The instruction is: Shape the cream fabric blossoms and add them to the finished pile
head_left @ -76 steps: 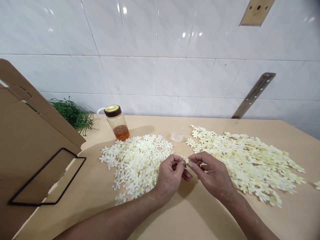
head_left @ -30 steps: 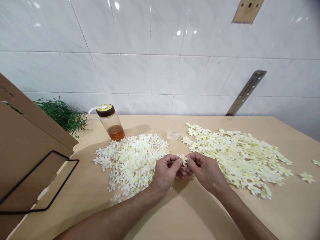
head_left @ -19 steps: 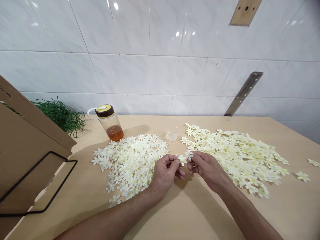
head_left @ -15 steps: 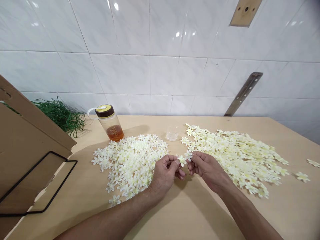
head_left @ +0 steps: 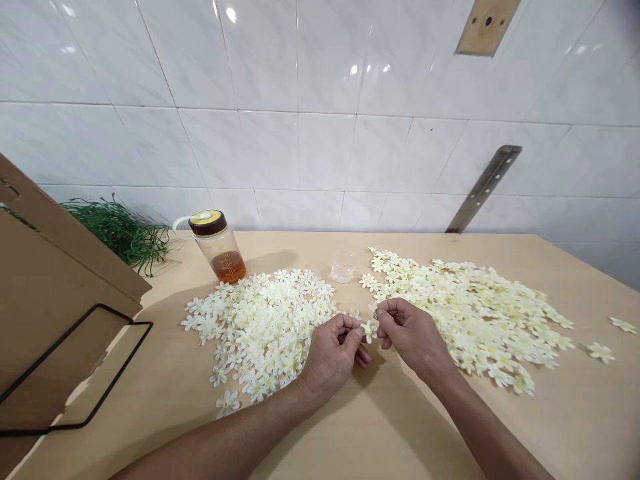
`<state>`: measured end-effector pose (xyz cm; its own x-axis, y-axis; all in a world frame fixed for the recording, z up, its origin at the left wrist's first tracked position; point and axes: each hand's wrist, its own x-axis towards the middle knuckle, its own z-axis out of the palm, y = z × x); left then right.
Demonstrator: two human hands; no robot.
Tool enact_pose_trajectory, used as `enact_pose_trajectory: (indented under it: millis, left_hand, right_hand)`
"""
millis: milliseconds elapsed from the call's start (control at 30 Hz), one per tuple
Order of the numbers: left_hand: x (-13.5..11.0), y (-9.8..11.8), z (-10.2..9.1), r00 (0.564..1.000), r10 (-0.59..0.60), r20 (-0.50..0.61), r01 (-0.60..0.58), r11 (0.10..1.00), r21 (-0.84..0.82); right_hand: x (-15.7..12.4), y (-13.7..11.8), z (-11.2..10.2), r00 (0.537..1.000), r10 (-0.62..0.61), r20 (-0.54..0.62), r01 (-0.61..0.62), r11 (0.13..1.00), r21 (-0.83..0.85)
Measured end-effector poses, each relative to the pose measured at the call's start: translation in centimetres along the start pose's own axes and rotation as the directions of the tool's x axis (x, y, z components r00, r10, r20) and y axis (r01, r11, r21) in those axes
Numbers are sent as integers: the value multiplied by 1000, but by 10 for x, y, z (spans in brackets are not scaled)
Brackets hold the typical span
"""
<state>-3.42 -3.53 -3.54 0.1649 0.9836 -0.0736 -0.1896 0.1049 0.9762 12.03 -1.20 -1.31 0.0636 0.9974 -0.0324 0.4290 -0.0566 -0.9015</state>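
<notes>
My left hand (head_left: 336,350) pinches a small white artificial flower (head_left: 369,331) with a yellowish centre between thumb and index finger. Just to its right, my right hand (head_left: 407,330) is closed in a pinch, with the pale edge of another flower (head_left: 374,311) showing at its fingertips; most of that one is hidden. The hands are close together above the table. A heap of white flowers (head_left: 270,327) lies beside the left hand. Beyond the right hand spreads a second, yellower heap of flowers (head_left: 480,307).
A lidded bottle of amber liquid (head_left: 220,247) and a small clear cup (head_left: 343,268) stand behind the heaps. At left are a cardboard piece (head_left: 60,280), a black wire frame (head_left: 117,370) and green artificial stems (head_left: 125,233). Loose flowers (head_left: 600,353) lie at far right.
The flower in my left hand has shifted slightly right and down. My right hand has turned a little, and its flower, plainly visible before, is now mostly hidden.
</notes>
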Motion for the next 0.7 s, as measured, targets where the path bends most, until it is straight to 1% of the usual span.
enact_pose_trajectory:
  millis: [67,133,200,267,333,367,433,500,600,700]
  left_hand:
    - [1,-1,0,1000,-4,1,4,1000,-1]
    - [1,-2,-1,1000,-8,7,8,1000,6]
    - [0,-2,-1,1000,-6,19,5,1000,17]
    - [-1,-1,-1,1000,1,22,-2,1000,19]
    - [-1,0,-1,1000,9,17,-10,1000,9]
    - [-1,0,-1,1000,9,12,-9,1000,2]
    - [0,0,-1,1000,2,0,-2,1000,-15]
    - [2,0,-2,1000,-15,-15,15,1000,-26]
    - [5,0,-4,999,-35,-37,33,999,-36]
    - [6,0,-6,998,-38,-48,36,998,-49]
  right_hand:
    - [0,0,1,999,-27,-42,25,999,-42]
    - [-2,-1,1,992,-93,-81,85,992,-95]
    - [-5,-5,1,978,-204,-46,198,973,-116]
    - [-9,-8,0,945,-326,33,327,941,-90]
    - [-10,-10,-1,913,-403,53,407,910,-84]
    - [-10,-10,-2,909,-415,33,416,903,-107]
    - [-9,-7,-4,914,-404,-23,395,904,-162]
    - [-7,-4,-5,921,-387,-45,372,908,-194]
    - [-6,-2,-4,909,-417,-13,408,893,-189]
    - [-8,-4,-3,869,-490,68,493,848,-197]
